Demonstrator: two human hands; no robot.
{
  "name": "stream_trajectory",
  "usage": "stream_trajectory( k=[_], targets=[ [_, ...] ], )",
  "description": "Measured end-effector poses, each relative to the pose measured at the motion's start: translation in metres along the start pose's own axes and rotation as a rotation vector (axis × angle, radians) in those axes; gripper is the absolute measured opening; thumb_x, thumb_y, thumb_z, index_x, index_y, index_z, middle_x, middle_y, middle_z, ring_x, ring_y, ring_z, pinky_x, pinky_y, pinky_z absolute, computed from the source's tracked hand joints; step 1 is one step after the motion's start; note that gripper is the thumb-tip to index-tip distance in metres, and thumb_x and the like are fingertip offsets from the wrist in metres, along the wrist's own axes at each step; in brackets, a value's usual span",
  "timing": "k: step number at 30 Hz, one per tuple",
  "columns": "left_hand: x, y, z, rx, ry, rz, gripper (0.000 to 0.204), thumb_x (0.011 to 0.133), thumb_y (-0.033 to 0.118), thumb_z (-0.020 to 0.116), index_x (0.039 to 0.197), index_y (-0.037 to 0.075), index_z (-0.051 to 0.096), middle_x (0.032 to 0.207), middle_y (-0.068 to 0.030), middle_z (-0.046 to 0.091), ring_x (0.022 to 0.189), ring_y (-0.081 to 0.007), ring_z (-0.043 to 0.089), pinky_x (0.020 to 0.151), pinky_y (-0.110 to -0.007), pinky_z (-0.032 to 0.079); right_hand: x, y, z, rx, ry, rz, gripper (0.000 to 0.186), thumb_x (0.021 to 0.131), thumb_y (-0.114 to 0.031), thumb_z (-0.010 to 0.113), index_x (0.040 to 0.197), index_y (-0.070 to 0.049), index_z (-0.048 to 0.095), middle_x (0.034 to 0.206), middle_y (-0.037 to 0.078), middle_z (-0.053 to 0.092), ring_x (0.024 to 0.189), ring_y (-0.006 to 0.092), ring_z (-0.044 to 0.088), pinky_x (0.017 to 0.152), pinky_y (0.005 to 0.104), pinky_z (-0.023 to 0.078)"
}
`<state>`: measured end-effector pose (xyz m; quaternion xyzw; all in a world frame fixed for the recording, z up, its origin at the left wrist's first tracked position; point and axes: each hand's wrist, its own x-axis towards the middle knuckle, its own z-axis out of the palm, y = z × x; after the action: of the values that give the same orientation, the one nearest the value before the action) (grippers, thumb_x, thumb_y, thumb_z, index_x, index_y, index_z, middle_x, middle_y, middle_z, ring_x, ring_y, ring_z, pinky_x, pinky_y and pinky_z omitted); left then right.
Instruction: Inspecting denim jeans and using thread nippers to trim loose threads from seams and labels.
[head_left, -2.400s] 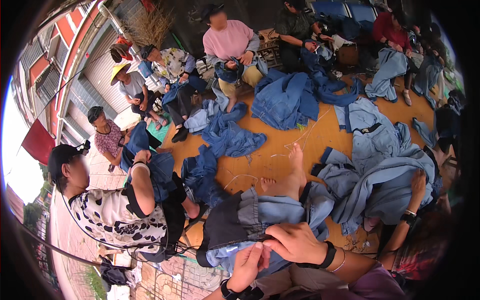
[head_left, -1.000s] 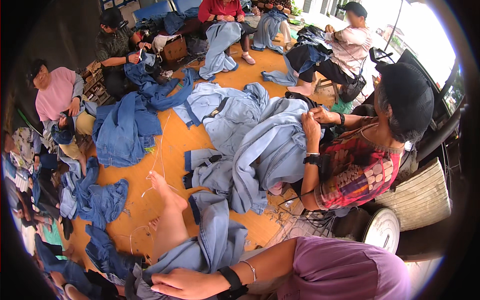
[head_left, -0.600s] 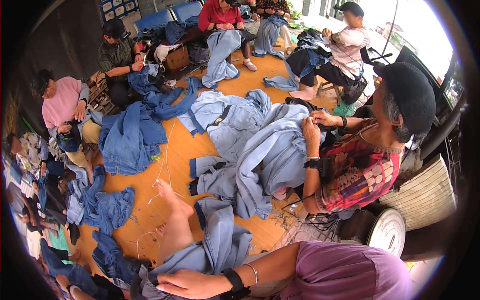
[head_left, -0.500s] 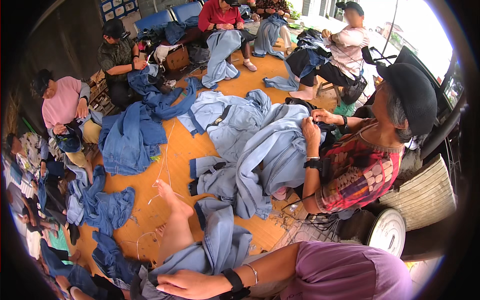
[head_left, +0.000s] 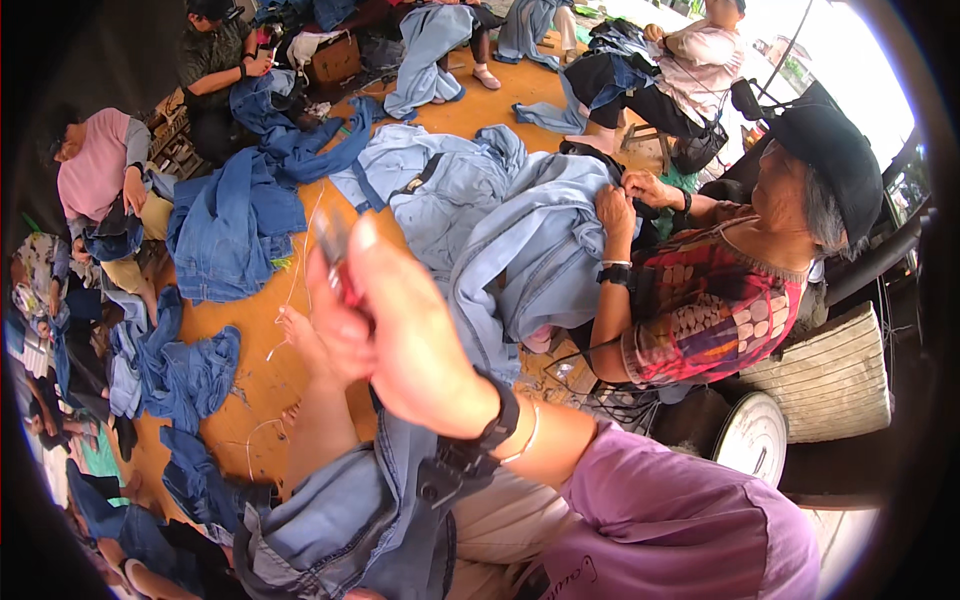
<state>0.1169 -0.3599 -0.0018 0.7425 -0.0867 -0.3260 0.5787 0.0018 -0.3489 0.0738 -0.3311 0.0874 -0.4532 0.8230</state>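
Observation:
My right hand (head_left: 400, 330) is raised over my lap, its fingers closed on small thread snips (head_left: 335, 240). The snips have a grey pointed end and a bit of red near my fingers, both smeared by motion. A black band and a thin bracelet circle my right wrist. Across my lap lies a pair of blue jeans (head_left: 330, 530), its dark seams showing. At the lower edge, a sliver of skin on the jeans looks like part of my left hand (head_left: 362, 594); its fingers are hidden.
Light blue jeans (head_left: 450, 200) are heaped ahead, where a person in a patterned top (head_left: 715, 300) handles them. Darker jeans (head_left: 235, 230) lie further left on the orange floor mat (head_left: 265, 335). White thread trails beside my bare foot. A lidded drum (head_left: 755, 440) and woven basket (head_left: 825, 375) stand right.
My right hand has lifted off the jeans in my lap, up and forward, and the snips now show in it. The view has tilted down slightly.

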Motion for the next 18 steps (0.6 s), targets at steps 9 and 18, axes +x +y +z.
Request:
stream_trajectory(
  k=[9,18],
  targets=[
    [-0.059,0.028,-0.015,-0.074,-0.031,-0.105,0.053,0.099,0.058,0.034,0.091,0.006,0.041,0.082,-0.0044,0.037,0.07,-0.0133,0.031,0.061,-0.027,0.023,-0.008,0.012,-0.027,0.224,0.049,0.207,0.043,0.107,-0.046,0.028,0.098,-0.01,0.049,0.064,-0.006,0.033,0.052,0.0044,0.024,0.044,0.0222,0.018],
    [-0.228,-0.088,-0.203,-0.179,-0.084,0.023,0.058,0.103,0.049,0.039,0.075,0.001,0.057,0.053,-0.0065,0.053,0.039,-0.012,0.041,0.037,-0.022,0.026,-0.121,0.136,0.018,0.167,-0.468,0.641,0.043,0.105,-0.047,0.037,0.09,-0.009,0.049,0.065,-0.007,0.032,0.051,0.0022,0.025,0.044,0.0195,0.02]
  ],
)
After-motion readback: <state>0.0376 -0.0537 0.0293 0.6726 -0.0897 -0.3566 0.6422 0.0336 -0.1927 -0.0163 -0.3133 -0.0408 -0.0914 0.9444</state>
